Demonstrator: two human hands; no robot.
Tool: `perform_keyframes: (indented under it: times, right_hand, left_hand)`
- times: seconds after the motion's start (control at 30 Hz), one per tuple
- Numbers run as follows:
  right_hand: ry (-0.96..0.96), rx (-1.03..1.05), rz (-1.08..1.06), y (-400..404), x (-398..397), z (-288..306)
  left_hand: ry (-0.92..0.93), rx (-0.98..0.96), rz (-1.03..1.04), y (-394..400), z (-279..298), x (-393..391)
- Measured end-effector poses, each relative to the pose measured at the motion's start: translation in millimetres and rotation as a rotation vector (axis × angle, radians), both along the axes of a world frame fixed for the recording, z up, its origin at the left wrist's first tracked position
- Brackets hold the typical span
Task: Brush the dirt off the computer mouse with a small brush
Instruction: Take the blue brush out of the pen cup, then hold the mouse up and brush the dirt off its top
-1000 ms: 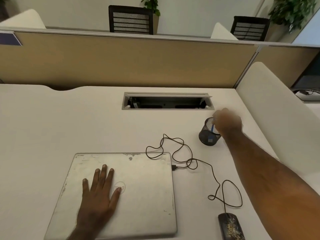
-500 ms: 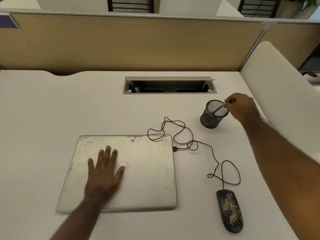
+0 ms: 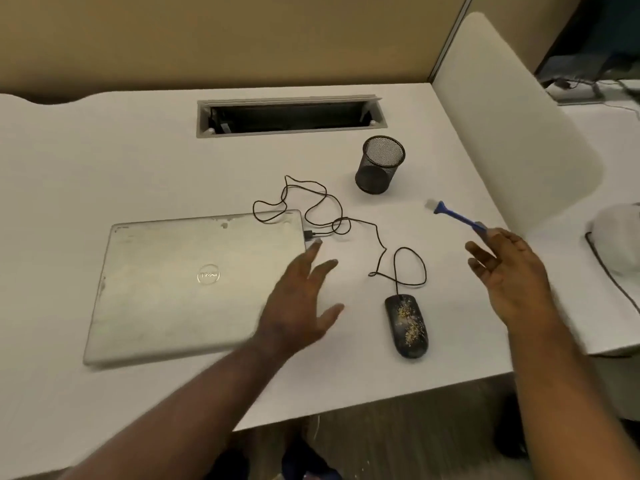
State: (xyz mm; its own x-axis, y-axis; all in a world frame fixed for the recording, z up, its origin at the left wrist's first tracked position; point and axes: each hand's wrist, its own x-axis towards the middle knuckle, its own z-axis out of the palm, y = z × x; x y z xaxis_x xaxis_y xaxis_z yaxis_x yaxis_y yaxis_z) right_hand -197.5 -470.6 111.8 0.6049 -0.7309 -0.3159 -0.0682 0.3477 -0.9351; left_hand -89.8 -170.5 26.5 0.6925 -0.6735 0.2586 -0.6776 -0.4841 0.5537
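1. Two hands are over the white desk (image 3: 104, 161): my right hand (image 3: 512, 271) grips the end of a small blue brush (image 3: 457, 218), its pale bristles pointing up and left, raised above the desk.
2. My left hand (image 3: 298, 303) hovers with fingers spread and relaxed, holding nothing, over the right edge of the closed silver laptop (image 3: 180, 282).
3. Between my hands lies the black computer mouse (image 3: 407, 325), flat on the desk near its front edge, with yellowish crumbs scattered across its top.
4. Its black cable (image 3: 346, 223) loops across the desk to a plug at the laptop's right side.
5. Beyond the cable, a black mesh pen cup (image 3: 379, 166) stands upright, near a cable hatch (image 3: 291, 116).
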Motion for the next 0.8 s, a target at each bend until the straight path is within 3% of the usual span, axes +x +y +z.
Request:
perform_keyframes:
  times: [0.13,0.23,0.37,0.8]
  right_hand:
    - [-0.042,0.148,-0.105,21,-49,-11]
    - [-0.058,0.195,-0.189,31,-71,-14]
    - [-0.066,0.199,-0.234,40,-88,-12]
    - [-0.04,0.173,-0.259,38,-111,-11]
  left_hand:
    - [0.074,0.119,-0.163,-50,-5,-53]
    - [0.218,0.201,-0.175,-71,-13,-69]
    - [0.259,0.245,-0.16,-84,-21,-73]
    - [0.089,0.291,-0.07,-93,-26,-73]
